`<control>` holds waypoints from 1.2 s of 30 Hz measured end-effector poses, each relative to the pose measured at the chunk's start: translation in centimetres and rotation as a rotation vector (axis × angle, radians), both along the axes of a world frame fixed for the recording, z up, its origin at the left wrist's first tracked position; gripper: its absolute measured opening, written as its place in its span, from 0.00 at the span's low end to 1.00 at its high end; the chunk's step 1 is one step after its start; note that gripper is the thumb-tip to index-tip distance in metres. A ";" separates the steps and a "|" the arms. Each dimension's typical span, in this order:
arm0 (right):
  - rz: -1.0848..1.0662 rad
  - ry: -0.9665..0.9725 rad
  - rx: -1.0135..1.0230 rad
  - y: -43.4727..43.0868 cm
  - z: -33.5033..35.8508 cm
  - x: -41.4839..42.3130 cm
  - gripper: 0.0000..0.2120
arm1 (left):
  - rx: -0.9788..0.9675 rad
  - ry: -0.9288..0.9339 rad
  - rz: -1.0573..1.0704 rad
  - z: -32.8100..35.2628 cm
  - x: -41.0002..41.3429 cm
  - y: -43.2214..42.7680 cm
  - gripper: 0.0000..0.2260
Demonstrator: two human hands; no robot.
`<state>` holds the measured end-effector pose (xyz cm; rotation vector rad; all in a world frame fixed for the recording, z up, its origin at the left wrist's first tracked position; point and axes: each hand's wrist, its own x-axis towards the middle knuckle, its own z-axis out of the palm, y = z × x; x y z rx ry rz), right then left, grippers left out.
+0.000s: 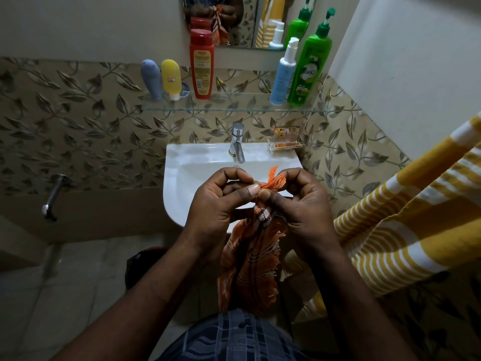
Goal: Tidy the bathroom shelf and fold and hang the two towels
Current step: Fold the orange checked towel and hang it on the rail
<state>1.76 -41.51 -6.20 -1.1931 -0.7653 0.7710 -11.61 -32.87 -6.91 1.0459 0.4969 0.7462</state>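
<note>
Both my hands meet over the front of the sink and pinch the fringed top corner of an orange checked towel (250, 264), which hangs bunched below them. My left hand (221, 201) holds the fringe between thumb and fingers; my right hand (299, 201) pinches it from the other side. A yellow and white striped towel (406, 230) hangs at the right. The glass shelf (234, 106) above holds a grey tube (152, 79), a yellow tube (171, 78), a red bottle (201, 65), a white-blue pump bottle (283, 74) and a green pump bottle (309, 69).
The white sink (177, 183) has a chrome tap (237, 142) and a clear soap dish (285, 144) on its back rim. A mirror (250, 19) hangs above the shelf. A wall tap (53, 198) sticks out at the left, above a tiled floor.
</note>
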 end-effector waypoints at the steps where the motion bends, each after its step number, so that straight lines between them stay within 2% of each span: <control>1: -0.002 0.002 0.000 -0.1 0.0 0.0 0.15 | 0.006 -0.001 -0.003 0.0 0.0 0.0 0.08; 10: 0.017 -0.030 -0.008 0.0 -0.6 0.4 0.12 | 0.047 -0.019 -0.011 -0.2 -0.2 -0.2 0.05; 14: 0.060 -0.007 -0.009 0.0 -0.5 0.3 0.12 | 0.026 -0.040 -0.003 -0.1 -0.3 -0.3 0.07; 22: 0.121 0.132 -0.062 -0.1 -0.2 0.1 0.21 | -0.009 -0.054 0.004 -0.1 -0.5 -0.4 0.08; 24: 0.127 0.124 -0.070 -0.1 -0.1 0.0 0.19 | 0.013 -0.046 0.002 -0.2 -0.7 -0.3 0.07; 27: 0.117 0.090 -0.030 -0.2 0.0 -0.1 0.10 | 0.017 -0.050 -0.011 -0.3 -0.9 -0.4 0.06; 32: 0.124 0.124 0.020 -0.3 0.0 -0.2 0.11 | 0.037 -0.028 -0.019 -0.5 -1.3 -0.3 0.12; 36: 0.087 0.096 -0.001 -0.1 -0.5 -0.2 0.08 | 0.140 0.033 0.047 -0.5 -1.5 0.1 0.10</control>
